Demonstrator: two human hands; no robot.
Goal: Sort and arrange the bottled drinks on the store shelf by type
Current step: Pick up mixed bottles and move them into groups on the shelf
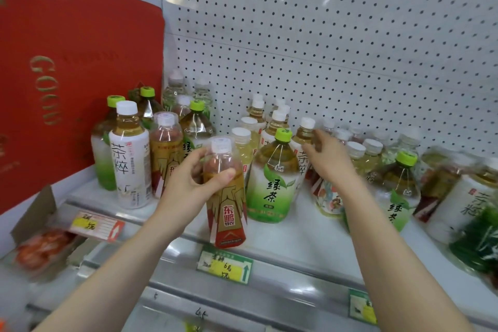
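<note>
My left hand (pixel 188 183) grips a gold-and-red energy drink bottle (pixel 225 205) by its shoulder, holding it upright over the front of the white shelf (pixel 310 234). My right hand (pixel 327 159) reaches behind a large green tea bottle (pixel 272 183) and its fingers curl round a white-labelled tea bottle with a white cap (pixel 304 135). At the left stand another white-labelled tea bottle (pixel 130 159), a second energy drink bottle (pixel 164 148) and green-capped bottles (pixel 198 121). More white-capped bottles (pixel 269 116) crowd the back.
A red carton (pixel 67 83) closes the shelf's left end. White pegboard (pixel 336 35) forms the back wall. More mixed bottles, including a green tea bottle (pixel 398 188), fill the right side. Price tags (pixel 225 264) hang on the front rail. A lower box holds red packets (pixel 40 248).
</note>
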